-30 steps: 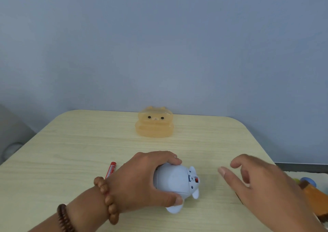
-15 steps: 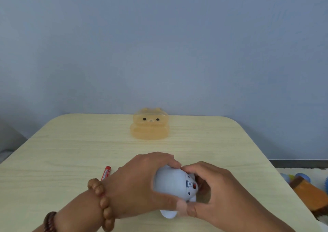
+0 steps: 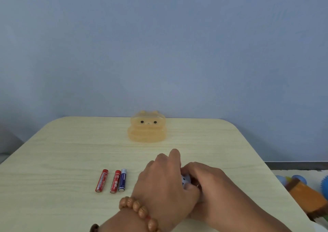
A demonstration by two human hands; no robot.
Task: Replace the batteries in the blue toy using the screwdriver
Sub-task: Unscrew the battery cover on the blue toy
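Both my hands cover the blue toy (image 3: 185,180) on the near middle of the table; only a small pale blue patch shows between them. My left hand (image 3: 164,184) wraps over it from the left, a bead bracelet on the wrist. My right hand (image 3: 209,185) closes on it from the right. Left of my hands lie three batteries side by side: a red battery (image 3: 101,180), a second red battery (image 3: 115,181) and a blue battery (image 3: 122,180). No screwdriver is in view.
A translucent orange bear-shaped box (image 3: 147,127) stands at the far middle of the pale wood table (image 3: 62,152). Past the table's right edge, toys lie on the floor: an orange-brown block (image 3: 305,194) and blue balls (image 3: 300,178).
My right hand came in and closed on the toy together with the left. Both hands and toy shifted right, uncovering three batteries where only one red tip showed before.
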